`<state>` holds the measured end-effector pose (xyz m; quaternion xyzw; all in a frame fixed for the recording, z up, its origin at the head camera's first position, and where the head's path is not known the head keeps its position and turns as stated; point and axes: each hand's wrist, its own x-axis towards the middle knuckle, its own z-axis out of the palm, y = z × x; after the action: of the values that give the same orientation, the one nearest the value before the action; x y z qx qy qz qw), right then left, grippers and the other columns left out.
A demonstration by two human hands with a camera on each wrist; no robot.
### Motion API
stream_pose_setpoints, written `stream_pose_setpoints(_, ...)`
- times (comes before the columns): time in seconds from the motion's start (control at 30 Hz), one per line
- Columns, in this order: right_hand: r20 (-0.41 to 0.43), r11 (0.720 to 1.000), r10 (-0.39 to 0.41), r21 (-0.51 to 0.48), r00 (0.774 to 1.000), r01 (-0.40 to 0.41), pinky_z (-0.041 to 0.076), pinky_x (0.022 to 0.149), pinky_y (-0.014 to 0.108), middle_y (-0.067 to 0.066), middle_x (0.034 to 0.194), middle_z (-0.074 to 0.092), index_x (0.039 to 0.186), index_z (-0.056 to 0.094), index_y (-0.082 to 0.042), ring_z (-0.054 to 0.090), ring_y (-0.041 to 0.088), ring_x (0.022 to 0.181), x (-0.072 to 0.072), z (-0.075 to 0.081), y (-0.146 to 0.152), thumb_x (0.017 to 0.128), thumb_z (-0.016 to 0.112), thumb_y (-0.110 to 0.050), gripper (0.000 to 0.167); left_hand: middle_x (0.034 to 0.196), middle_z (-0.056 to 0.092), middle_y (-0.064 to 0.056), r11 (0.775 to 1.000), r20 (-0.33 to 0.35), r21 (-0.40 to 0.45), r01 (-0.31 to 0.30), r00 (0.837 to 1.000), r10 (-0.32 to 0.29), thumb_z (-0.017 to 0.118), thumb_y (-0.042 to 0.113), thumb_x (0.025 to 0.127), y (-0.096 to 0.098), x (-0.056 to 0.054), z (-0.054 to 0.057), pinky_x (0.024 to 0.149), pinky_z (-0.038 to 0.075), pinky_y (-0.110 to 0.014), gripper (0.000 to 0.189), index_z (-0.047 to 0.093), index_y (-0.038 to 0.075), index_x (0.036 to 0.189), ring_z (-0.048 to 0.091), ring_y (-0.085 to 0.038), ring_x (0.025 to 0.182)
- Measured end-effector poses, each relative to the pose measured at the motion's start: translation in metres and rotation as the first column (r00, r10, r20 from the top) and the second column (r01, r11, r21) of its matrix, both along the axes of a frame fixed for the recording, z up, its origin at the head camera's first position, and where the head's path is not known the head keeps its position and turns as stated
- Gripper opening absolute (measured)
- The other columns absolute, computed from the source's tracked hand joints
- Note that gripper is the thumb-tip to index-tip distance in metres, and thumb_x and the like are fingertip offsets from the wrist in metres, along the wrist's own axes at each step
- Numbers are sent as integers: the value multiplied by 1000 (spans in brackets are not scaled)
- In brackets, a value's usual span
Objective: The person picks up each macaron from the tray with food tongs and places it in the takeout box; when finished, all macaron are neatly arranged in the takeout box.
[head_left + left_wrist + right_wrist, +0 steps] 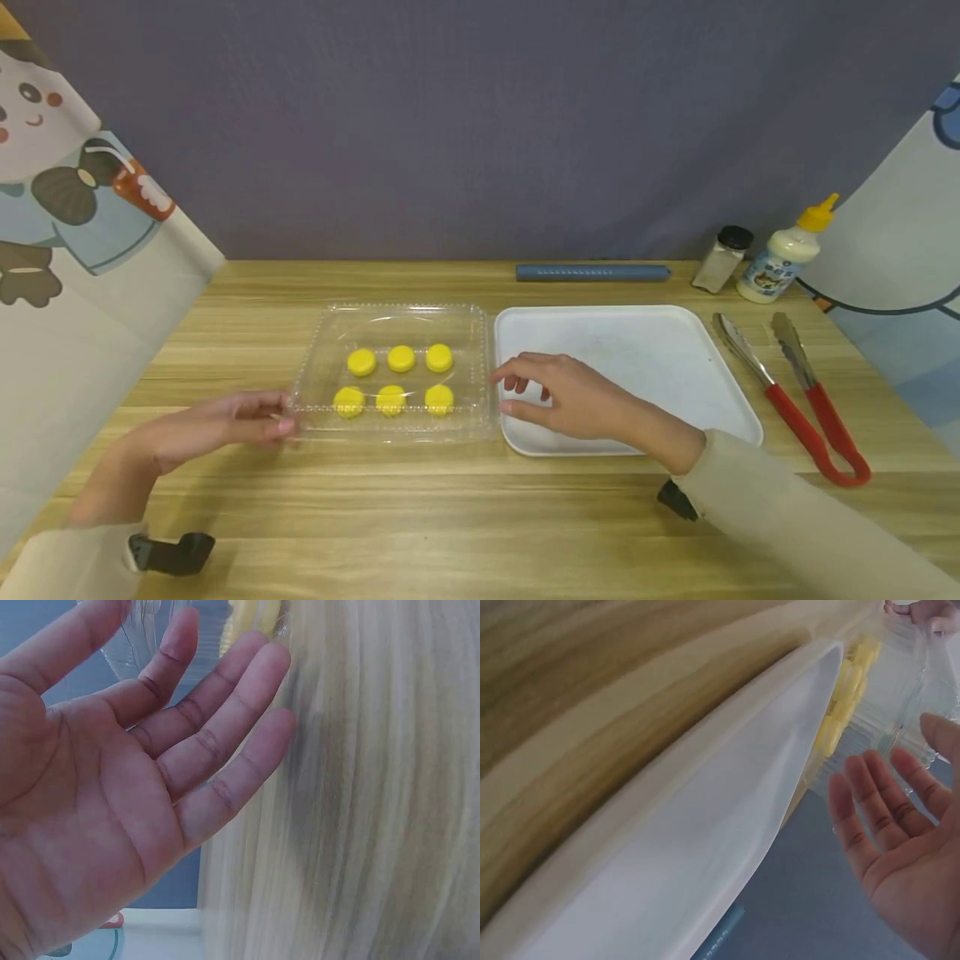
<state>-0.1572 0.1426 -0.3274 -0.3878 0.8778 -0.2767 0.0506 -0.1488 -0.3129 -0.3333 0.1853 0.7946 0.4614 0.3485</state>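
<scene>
A clear plastic clamshell box (322,333) sits left of centre on the wooden table. Inside it are several small round yellow macaron-like pieces (401,358) in two rows, seen edge-on in the right wrist view. My left hand (217,425) is at the box's front left corner, thumb and fingertips right at its edge. The left wrist view shows that palm (90,795) with its fingers loosely extended and a gap between thumb and index. My right hand (573,396) hovers over the white tray (652,358), fingers relaxed and slightly bent, fingertips close to the box's right edge.
Red-handled tongs (813,417) lie right of the tray. Behind them stand a squeeze bottle (776,262) with a yellow nozzle and a black-capped jar (722,260). A blue-grey bar (592,272) lies along the back edge, before a dark partition (480,125).
</scene>
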Motion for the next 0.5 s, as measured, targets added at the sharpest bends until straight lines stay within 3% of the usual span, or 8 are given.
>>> stream_pose_setpoints(0.17, 56, 999, -30, -35, 998, 32, 54, 70, 26, -7, 102, 67, 129, 64, -12, 63, 10, 96, 5, -1, -1, 101, 67, -29, 33, 130, 62, -21, 999, 7, 40, 22, 1000, -22, 40, 18, 110, 1, 5, -2, 94, 51, -29, 42, 48, -11, 140, 63, -19, 115)
stream_pose_setpoints(0.33, 175, 993, -51, -94, 983, 68, 55, 72, 29, -6, 104, 66, 133, 62, -10, 63, 11, 97, 9, -3, -2, 101, 67, -29, 38, 130, 63, -23, 997, 19, 75, 34, 999, -36, 38, 17, 110, 2, 7, -5, 92, 52, -27, 41, 54, -10, 136, 65, -17, 112)
stream_pose_setpoints(0.5, 283, 975, -90, -171, 955, 142, 55, 74, 32, -5, 103, 66, 133, 60, -9, 64, 15, 99, 15, -7, -5, 99, 69, -29, 40, 128, 68, -11, 987, 42, 147, 63, 997, -70, 37, 12, 110, 3, 7, -7, 91, 54, -30, 38, 57, -12, 132, 67, -20, 110)
